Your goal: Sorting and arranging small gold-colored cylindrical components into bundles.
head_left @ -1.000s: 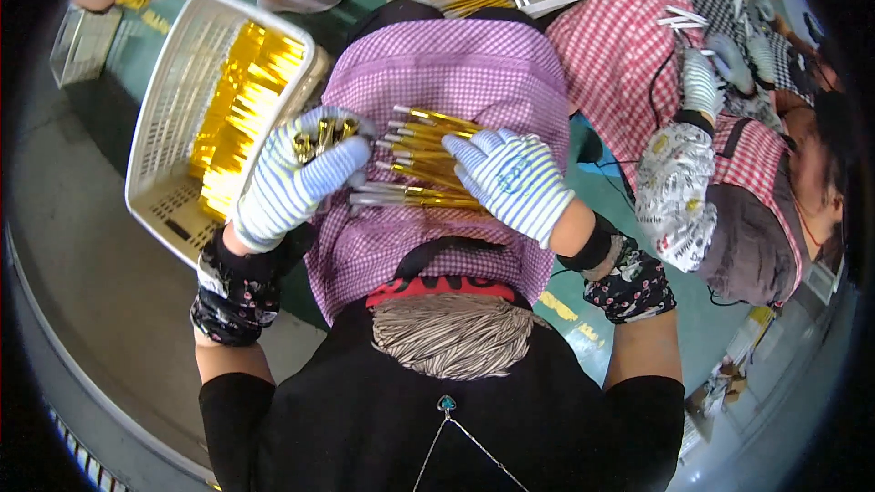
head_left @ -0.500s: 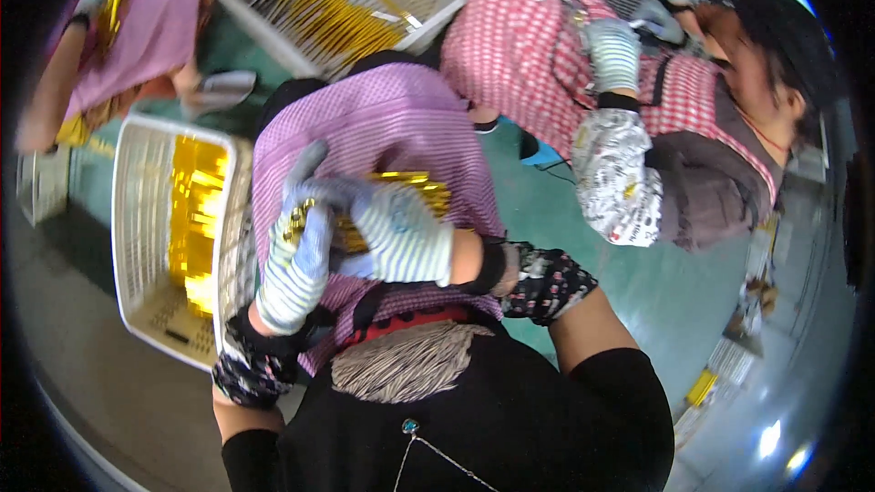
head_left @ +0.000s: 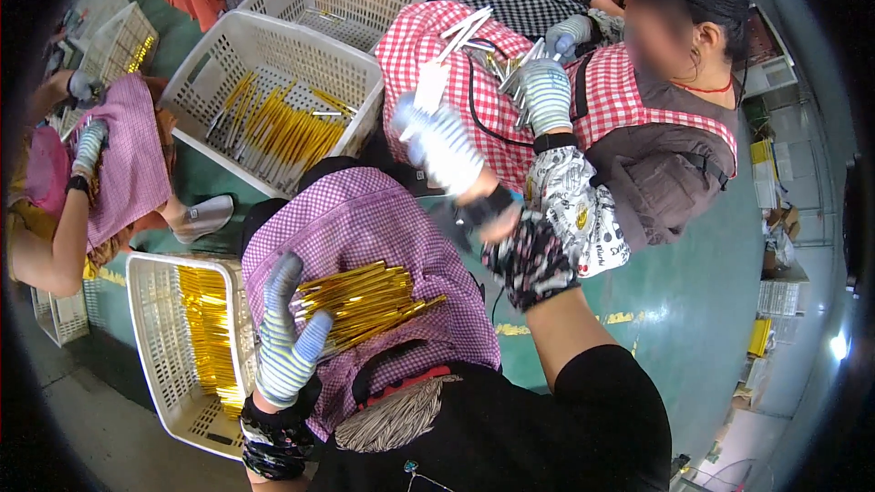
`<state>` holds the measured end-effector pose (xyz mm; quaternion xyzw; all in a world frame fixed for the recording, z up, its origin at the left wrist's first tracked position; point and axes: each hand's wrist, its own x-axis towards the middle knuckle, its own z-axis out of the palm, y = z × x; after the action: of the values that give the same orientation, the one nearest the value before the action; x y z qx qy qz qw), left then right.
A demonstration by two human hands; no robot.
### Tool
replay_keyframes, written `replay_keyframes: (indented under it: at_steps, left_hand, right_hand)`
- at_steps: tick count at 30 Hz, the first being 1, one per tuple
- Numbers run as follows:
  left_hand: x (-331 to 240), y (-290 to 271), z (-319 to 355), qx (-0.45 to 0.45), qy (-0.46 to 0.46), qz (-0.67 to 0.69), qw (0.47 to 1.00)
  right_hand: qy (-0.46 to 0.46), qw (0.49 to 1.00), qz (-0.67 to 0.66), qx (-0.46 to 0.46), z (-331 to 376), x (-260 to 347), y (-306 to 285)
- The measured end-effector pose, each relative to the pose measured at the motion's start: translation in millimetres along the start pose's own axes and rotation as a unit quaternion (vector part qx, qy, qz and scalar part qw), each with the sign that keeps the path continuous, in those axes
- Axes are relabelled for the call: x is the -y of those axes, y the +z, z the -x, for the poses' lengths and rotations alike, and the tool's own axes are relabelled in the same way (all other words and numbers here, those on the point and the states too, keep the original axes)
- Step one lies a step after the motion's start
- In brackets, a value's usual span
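Left hand (head_left: 284,346), in a blue-and-white striped knit glove, is spread with fingers extended and loosely apart, resting against the near end of the bundle of thin gold-coloured metal rods (head_left: 365,302); it closes on nothing. Right hand (head_left: 444,148), in a matching striped glove, is raised well above and away from the bundle, motion-blurred; it appears open and empty, though the blur leaves this uncertain.

Head view. The rods lie in a loose sheaf across the purple-and-white checked cloth apron (head_left: 365,228) spread over the person's lap, their long axes running roughly left to right and fanning at the right end. Judged from their look, each rod is stiff, light and smooth, so single pieces would slip and roll easily; the sheaf would be steadied best by clasping it around its middle, where the rods lie closest together, with a palm squaring the ends. The sagging cloth offers a soft, yielding support.

To the person's left stands a white perforated plastic basket (head_left: 164,346) holding more gold rods; a second white basket (head_left: 273,55) with similar rods lies ahead. A co-worker in a red-and-white checked apron (head_left: 510,82) sits just beyond, gloved hands holding silver-coloured rods (head_left: 510,73).
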<state>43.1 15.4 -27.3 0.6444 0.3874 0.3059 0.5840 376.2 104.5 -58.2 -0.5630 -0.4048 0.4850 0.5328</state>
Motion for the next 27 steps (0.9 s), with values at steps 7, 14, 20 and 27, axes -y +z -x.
replay_keyframes:
  at_steps: [7,14,20,27]
  left_hand:
    - [-0.4,-4.1,13.3,-0.003,0.040,-0.269,0.962]
    - [23.6,-13.8,54.9,0.109,0.109,-0.452,0.878]
    - [44.6,1.3,50.7,0.088,0.162,-0.515,0.837]
    - [41.6,-5.0,54.1,0.050,0.212,-0.500,0.838]
  right_hand:
    - [0.073,0.892,-0.385,-0.225,-95.1,-26.5,-112.9]
    - [0.048,0.852,-0.443,-0.275,-67.0,-11.7,-76.5]
    - [0.024,0.899,-0.425,-0.100,-12.2,-21.8,-52.2]
    - [0.062,0.985,-0.141,0.079,64.0,10.6,35.6]
